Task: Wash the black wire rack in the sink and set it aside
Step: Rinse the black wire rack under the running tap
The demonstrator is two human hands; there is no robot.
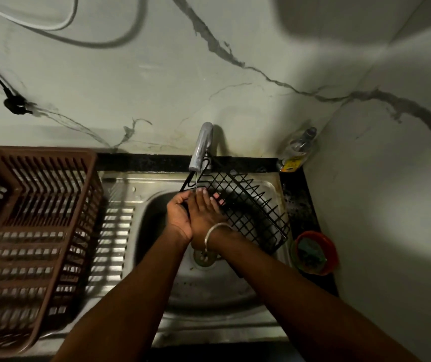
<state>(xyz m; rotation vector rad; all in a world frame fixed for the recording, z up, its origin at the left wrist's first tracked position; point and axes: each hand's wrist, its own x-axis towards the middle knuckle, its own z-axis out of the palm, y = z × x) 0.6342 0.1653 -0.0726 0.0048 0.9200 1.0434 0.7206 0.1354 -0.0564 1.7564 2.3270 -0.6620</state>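
Tilting over the right half of the sink, the black wire rack is held under the tap, with its far left corner raised close to the spout and its lower end reaching the basin's right rim; whether that end rests on the rim cannot be told. A thin stream of water is seen falling from the spout onto the rack's upper edge, just beside the fingertips. The left hand is clenched round the wire frame at the rack's left edge, its fingers curled over the wire. The right hand is laid flat on the mesh, touching the left hand, with its fingers straight and nothing gripped; a metal bangle is worn on that wrist. The drain is seen in the basin floor below the wrists.

The sink is set into a black worktop. On the ribbed draining board at the worktop's left end, a brown slatted plastic basket is placed, well apart from the rack. A clear bottle with a yellow label is stood in the worktop's back right corner. A red bowl is set on the worktop's right edge, just beside the rack's lower end; its dark contents cannot be made out. Behind the worktop, a pale wall with grey veins is seen, and cables are hung across its upper left part
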